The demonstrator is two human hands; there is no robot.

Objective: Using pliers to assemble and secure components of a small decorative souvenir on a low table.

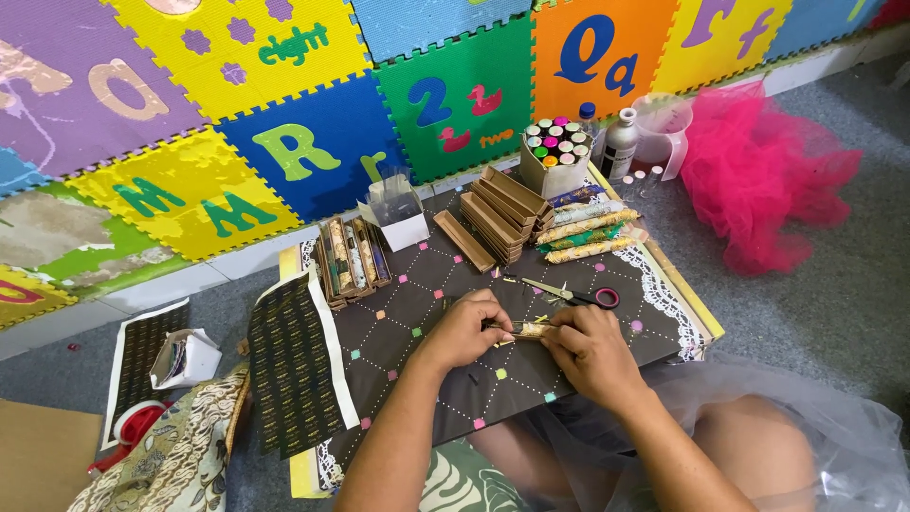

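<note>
Head view looking down at a dark board (417, 313) with a dotted diamond pattern, lying across the person's lap as a work table. Left hand (466, 327) and right hand (592, 356) are both pinching a small slim patterned piece (527, 330), gold-toned, held flat just above the board's centre; fingers are curling tight around its two ends, likely keeping it steady between them. What the piece is made of is too small to tell.

Scissors (569, 294) with dark handles and a pink ring are lying just beyond the hands, within easy reach. Farther back, brown slim boxes (498, 220), cardboard-looking, are stacked open in a leaning row, and filled boxes (351, 258) are standing packed side by side to the left. Rolled patterned fabric sticks (586, 237) are piled to the right. A white box of thread spools (555, 152) with bright round tops is standing at the board's far edge, against the foam puzzle-mat wall (303, 142). Pink tulle (768, 180), fluffy, is sitting on the grey floor. A dark printed sheet (289, 365) is hanging off the board's left side.
</note>
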